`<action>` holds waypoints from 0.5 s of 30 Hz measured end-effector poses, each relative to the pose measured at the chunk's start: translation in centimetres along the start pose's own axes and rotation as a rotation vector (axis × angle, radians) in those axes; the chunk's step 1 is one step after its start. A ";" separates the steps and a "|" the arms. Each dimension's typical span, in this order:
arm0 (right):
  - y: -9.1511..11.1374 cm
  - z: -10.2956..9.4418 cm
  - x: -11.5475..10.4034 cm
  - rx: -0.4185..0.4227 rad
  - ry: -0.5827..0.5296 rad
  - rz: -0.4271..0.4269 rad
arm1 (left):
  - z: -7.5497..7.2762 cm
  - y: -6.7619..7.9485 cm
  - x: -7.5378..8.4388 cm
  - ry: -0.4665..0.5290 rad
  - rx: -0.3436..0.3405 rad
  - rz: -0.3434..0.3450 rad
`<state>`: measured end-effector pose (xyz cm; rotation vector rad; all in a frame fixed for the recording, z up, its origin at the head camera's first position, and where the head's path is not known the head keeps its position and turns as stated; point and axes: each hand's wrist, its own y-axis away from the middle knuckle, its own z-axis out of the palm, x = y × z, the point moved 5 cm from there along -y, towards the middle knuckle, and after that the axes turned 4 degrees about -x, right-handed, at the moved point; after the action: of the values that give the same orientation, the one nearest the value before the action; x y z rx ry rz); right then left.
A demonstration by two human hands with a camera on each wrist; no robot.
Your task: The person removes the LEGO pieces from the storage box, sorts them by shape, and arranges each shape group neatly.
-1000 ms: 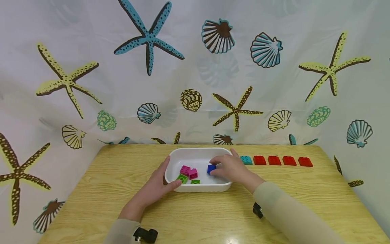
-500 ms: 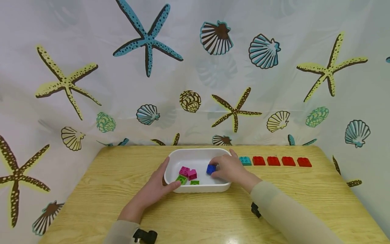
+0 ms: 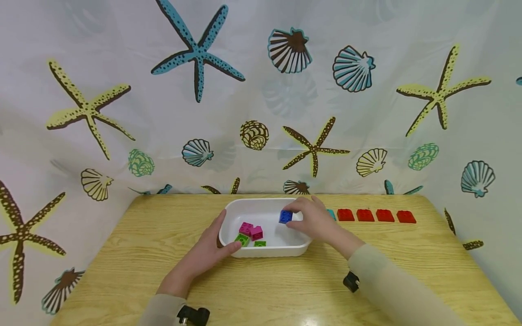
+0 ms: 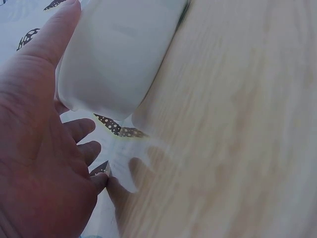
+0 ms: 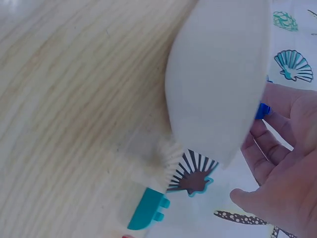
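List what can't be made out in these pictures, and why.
Head view: the rectangular turquoise plastic block, partly hidden behind the right hand.
Left wrist view: the inside of the oblong white plastic tray, hidden by its own wall.
Right wrist view: most of the square blue plastic block, hidden by hand and tray.
Same view: a rectangular red plastic block, cut off by the bottom edge.

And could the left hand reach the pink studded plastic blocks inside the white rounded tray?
Probably yes: nothing covers the pink blocks from above, though the left hand, holding the white tray, may first need to let go.
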<state>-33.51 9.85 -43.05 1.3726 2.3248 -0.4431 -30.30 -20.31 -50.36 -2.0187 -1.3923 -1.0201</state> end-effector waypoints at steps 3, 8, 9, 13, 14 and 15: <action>0.9 -1.0 0.1 0.024 -0.006 0.012 | 0.0 0.0 0.0 0.010 0.001 0.006; 2.6 -2.9 0.9 0.074 -0.044 0.032 | 0.0 0.0 0.0 0.008 0.003 0.012; 2.9 -3.3 1.1 0.084 -0.056 0.034 | 0.0 0.0 0.0 0.007 0.004 0.013; 4.1 -4.6 2.2 0.111 -0.083 0.041 | -0.1 -0.1 -0.1 0.002 0.010 0.020; 4.4 -4.9 2.5 0.116 -0.084 0.044 | -0.1 -0.1 -0.1 0.001 0.011 0.020; 4.7 -5.2 2.8 0.122 -0.080 0.051 | -0.1 0.0 -0.1 0.000 0.011 0.020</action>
<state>-31.49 16.60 -40.25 1.4388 2.2260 -0.6213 -30.38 -20.39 -50.39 -2.0213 -1.3719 -1.0016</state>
